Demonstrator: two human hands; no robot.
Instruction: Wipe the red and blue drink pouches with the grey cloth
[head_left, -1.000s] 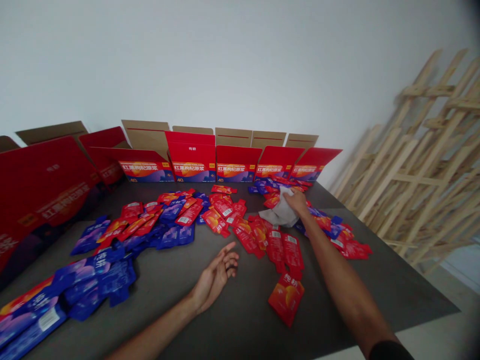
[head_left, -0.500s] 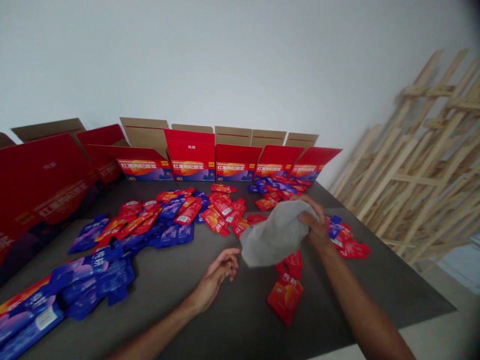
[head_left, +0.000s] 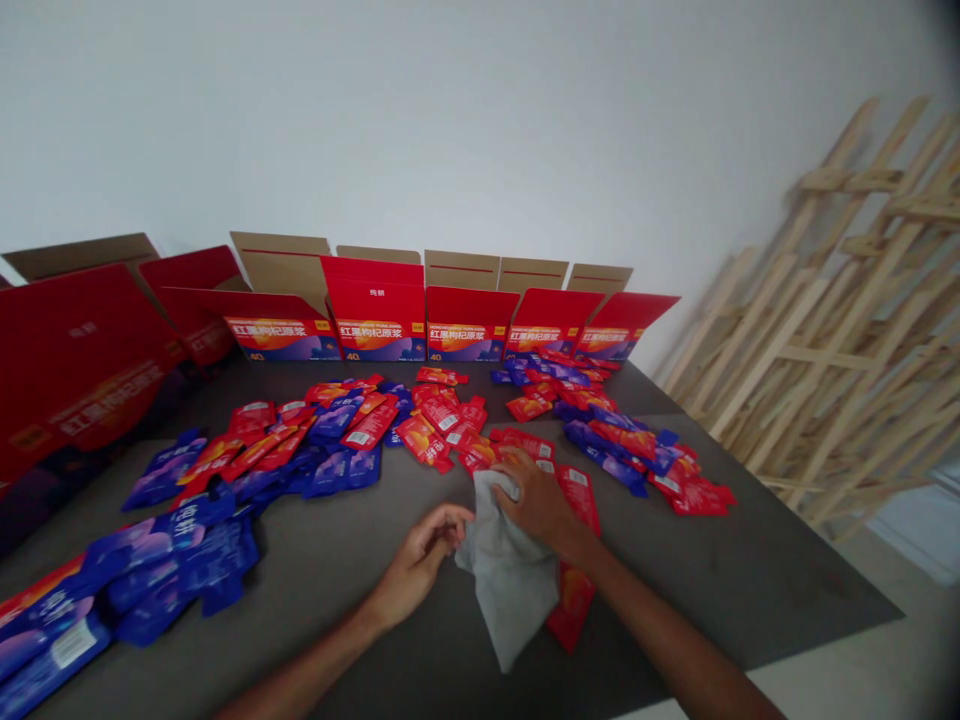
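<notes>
A limp grey cloth (head_left: 514, 590) hangs in folds over the near middle of the table. Its upper end is gripped by my right hand (head_left: 536, 500), fingers bent around the fabric. My left hand (head_left: 427, 555) is at the cloth's left edge, with curled fingers and thumb pinched against it; the exact grip is partly hidden. Under and beside the cloth lie red pouches (head_left: 574, 600), partly covered by it and by my right hand. Just beyond, a heap of red pouches (head_left: 442, 415) lies on the dark tabletop (head_left: 360, 580).
Open red cartons (head_left: 382, 325) stand in a row along the wall, with a larger red carton (head_left: 82, 370) at left. Blue and red pouches (head_left: 337, 470) are heaped at left, others (head_left: 637, 450) at right. Wooden frames (head_left: 832, 330) lean beyond the table's right edge.
My right hand has swung the cloth left and down, beside my left hand. The cloth now hangs lengthwise, and pouches at the right are uncovered. My left hand has barely moved.
</notes>
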